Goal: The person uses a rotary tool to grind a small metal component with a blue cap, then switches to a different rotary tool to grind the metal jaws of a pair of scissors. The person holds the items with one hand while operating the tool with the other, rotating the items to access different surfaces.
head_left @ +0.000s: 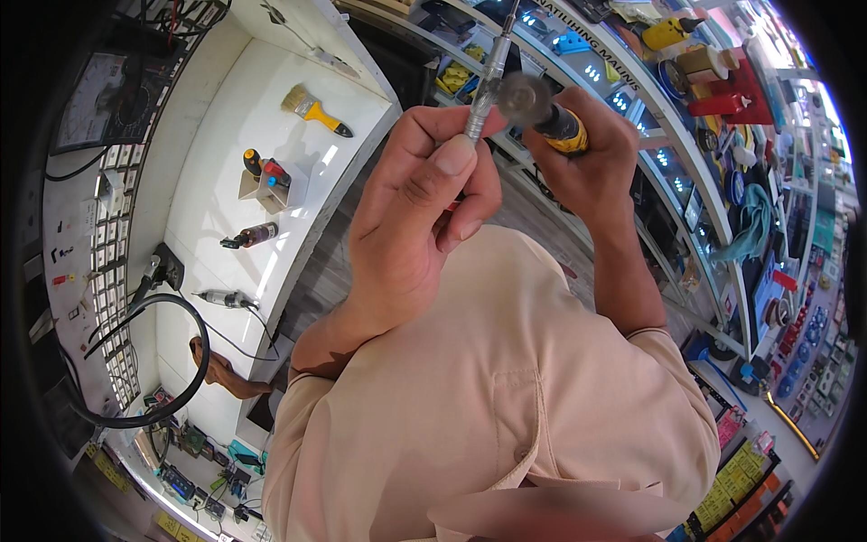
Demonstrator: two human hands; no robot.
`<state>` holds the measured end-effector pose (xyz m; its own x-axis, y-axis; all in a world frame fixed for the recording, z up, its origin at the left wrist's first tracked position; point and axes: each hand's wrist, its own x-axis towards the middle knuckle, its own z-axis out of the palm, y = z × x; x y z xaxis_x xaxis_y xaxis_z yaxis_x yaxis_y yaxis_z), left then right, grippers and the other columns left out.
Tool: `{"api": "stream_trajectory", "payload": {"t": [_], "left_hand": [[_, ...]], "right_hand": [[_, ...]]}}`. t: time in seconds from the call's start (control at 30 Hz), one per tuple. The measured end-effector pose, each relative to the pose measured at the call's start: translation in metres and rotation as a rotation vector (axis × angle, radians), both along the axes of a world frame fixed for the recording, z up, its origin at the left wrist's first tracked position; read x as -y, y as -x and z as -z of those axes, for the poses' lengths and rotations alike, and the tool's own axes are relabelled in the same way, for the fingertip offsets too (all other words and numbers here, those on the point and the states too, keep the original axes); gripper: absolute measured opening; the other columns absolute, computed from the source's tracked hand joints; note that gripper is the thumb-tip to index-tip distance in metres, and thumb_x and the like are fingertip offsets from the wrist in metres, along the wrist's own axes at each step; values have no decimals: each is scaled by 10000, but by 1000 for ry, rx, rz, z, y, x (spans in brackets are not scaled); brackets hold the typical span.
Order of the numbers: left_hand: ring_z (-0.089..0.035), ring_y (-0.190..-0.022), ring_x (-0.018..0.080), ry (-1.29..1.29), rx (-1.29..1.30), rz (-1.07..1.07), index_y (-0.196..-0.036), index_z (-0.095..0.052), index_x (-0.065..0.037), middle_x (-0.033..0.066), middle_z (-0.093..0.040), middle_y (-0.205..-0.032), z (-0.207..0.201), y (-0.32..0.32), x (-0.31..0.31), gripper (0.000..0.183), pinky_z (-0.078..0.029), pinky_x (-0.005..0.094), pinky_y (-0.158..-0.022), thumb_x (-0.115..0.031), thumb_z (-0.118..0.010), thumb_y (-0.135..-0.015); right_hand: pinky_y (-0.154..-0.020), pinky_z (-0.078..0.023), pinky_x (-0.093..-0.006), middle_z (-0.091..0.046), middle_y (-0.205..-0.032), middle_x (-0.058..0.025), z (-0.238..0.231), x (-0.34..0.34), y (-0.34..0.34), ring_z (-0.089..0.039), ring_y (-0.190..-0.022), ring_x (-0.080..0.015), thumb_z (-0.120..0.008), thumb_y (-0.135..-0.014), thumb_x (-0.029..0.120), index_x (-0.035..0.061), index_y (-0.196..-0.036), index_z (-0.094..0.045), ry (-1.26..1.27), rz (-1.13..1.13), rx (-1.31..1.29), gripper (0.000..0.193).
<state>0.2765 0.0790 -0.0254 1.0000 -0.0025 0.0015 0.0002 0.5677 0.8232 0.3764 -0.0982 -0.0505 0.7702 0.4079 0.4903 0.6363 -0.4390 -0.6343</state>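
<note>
A single head-worn fisheye view looked steeply down the person's own chest, very close to both raised hands at upper centre. Left of the left hand curved the white glossy workbench; right of the right hand, the glass display counters bent toward the rim.
</note>
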Motion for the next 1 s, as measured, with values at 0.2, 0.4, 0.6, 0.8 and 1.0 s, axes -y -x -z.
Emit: {"api": "stream_trajectory", "payload": {"t": [0.2, 0.4, 0.6, 0.8, 1.0], "left_hand": [[-346, -590, 44, 12, -4, 5, -1274, -534, 12, 3, -479, -699, 0, 0, 1, 347, -273, 209, -548, -267, -440, -1089], [-347, -592, 44, 29, 12, 13, -1279, -534, 16, 2, -479, -700, 0, 0, 0, 354, -272, 209, -551, -267, -440, -1089], [-346, -599, 43, 5, -13, 16, -1273, -532, 9, 0, -476, -700, -2, 1, 1, 352, -269, 206, -555, -277, -438, -1092], [-345, -602, 40, -1, -21, 15, -1282, -532, 1, -3, -479, -707, -4, 0, 2, 349, -267, 203, -557, -278, -446, -1091], [-318, -603, 62, -59, -60, -9, -1321, -543, 23, -21, -394, -662, -6, 2, 5, 396, -272, 225, -584, -265, -426, -1076]], "right_hand": [[-580, -473, -284, -598, -684, -48, -1, 0, 0, -561, -606, -123, -801, -747, 85, 28, -867, -649, 4, 7, -2, 201], [-580, -472, -284, -598, -688, -44, 0, 1, 1, -559, -607, -119, -797, -759, 78, 27, -867, -648, 4, -2, 16, 191], [-612, -512, -332, -651, -739, -102, -1, 1, 2, -654, -642, -260, -835, -707, 101, 57, -898, -687, 1, 58, -53, 246], [-613, -511, -344, -652, -739, -107, -4, 3, 4, -654, -650, -282, -830, -715, 97, 54, -881, -674, 33, 25, -18, 232], [-595, -480, -290, -625, -694, -44, 0, 0, 3, -617, -622, -152, -819, -781, 99, 41, -869, -666, -123, 70, -166, 186]]}}
